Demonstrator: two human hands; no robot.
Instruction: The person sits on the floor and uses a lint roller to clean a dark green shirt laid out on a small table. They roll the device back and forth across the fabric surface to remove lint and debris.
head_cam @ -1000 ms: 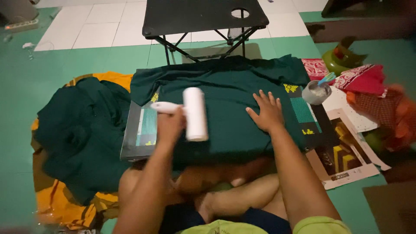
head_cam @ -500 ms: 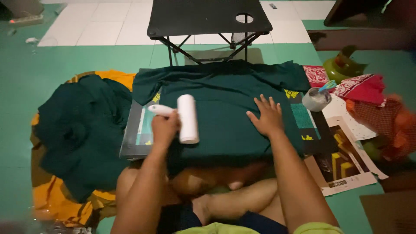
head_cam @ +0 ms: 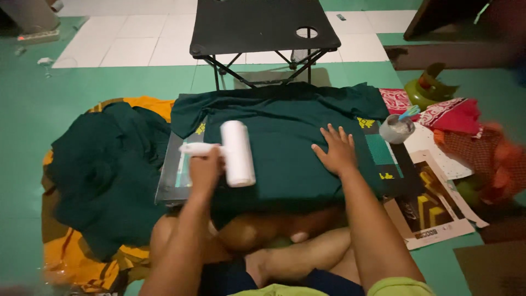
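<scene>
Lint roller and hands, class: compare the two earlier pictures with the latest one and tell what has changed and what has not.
The left hand has kept its grip on the white lint roller and drawn it a little back along the dark green shirt, toward the person. The right hand has stayed flat on the shirt, fingers spread. Nothing was picked up or let go. The shirt, the green pile at the left and the black folding table lie as before.

White lint roller [head_cam: 237,153], dark green shirt [head_cam: 285,142], yellow cloth [head_cam: 82,257], black folding table [head_cam: 257,24].
</scene>
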